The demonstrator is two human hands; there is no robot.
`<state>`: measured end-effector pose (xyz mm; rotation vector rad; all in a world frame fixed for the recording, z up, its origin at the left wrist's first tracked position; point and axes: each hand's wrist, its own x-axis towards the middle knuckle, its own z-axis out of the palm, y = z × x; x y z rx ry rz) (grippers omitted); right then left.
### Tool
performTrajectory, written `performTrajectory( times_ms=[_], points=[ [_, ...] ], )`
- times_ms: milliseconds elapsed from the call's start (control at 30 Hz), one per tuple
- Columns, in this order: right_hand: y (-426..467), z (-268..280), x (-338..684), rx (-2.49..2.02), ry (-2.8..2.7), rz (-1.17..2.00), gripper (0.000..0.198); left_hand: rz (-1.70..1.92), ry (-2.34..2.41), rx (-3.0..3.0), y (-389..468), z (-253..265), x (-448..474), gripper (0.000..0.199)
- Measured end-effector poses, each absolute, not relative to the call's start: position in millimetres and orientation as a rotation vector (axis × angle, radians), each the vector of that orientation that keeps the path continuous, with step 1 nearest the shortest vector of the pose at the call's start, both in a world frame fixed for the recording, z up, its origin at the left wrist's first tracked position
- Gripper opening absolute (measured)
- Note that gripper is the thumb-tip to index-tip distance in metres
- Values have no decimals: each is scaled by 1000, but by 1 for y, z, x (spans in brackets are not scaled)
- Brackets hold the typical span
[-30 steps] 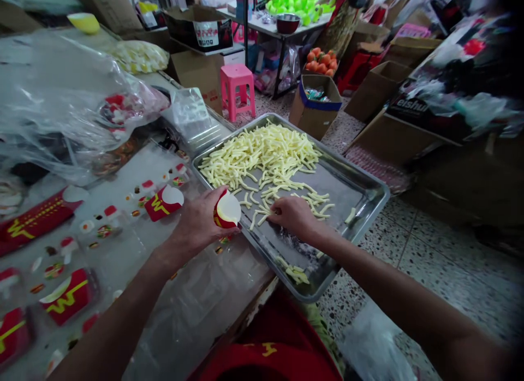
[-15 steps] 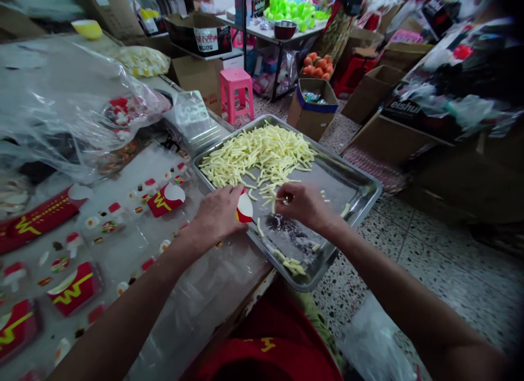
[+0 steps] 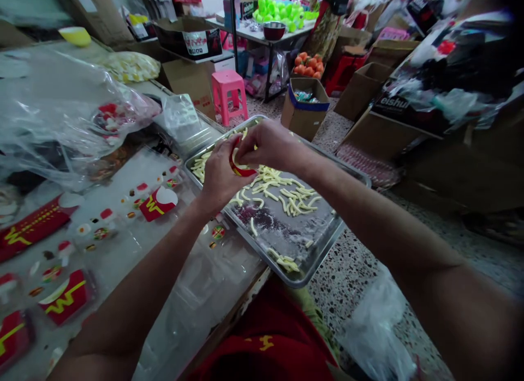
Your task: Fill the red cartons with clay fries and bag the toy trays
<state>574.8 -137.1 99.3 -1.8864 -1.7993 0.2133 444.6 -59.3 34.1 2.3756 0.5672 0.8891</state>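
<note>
My left hand [image 3: 221, 173] is wrapped round a small red and white french fry carton [image 3: 242, 170], held above the tray. At the carton's mouth, my right hand [image 3: 270, 146] has its fingers pinched together, with pale fries [image 3: 239, 158] partly showing at the tips. Below both hands lies a metal tray [image 3: 301, 283] dusted with white powder. Loose pale yellow fries [image 3: 297, 198] are scattered in its middle, and a larger pile behind is mostly hidden by my hands. A few more fries [image 3: 283, 260] lie in the near corner.
Left of the tray, packed red cartons [image 3: 159, 203] and small food-shaped pieces [image 3: 100, 233] lie on the plastic-covered table [image 3: 196, 310]. A clear plastic bag [image 3: 53, 113] is behind them. Beyond stand a pink stool [image 3: 229, 91] and a cardboard box [image 3: 305, 108].
My right hand has moved up and left from the tray to the carton's mouth. My left hand has raised the carton. More fries are spread across the tray's middle.
</note>
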Motion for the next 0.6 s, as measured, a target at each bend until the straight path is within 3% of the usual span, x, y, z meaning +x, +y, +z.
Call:
performTrajectory(
  times_ms=[300, 467, 600],
  points=[
    [-179, 28, 601, -2229, -1532, 369, 29, 680, 742, 2320, -31, 1, 403, 91],
    [-209, -21, 584, -2595, -1450, 170, 40, 629, 756, 2364, -28, 8, 392, 89],
    [-212, -33, 580, -2624, -1550, 204, 19, 631, 732, 2358, -29, 10, 385, 90]
  ],
)
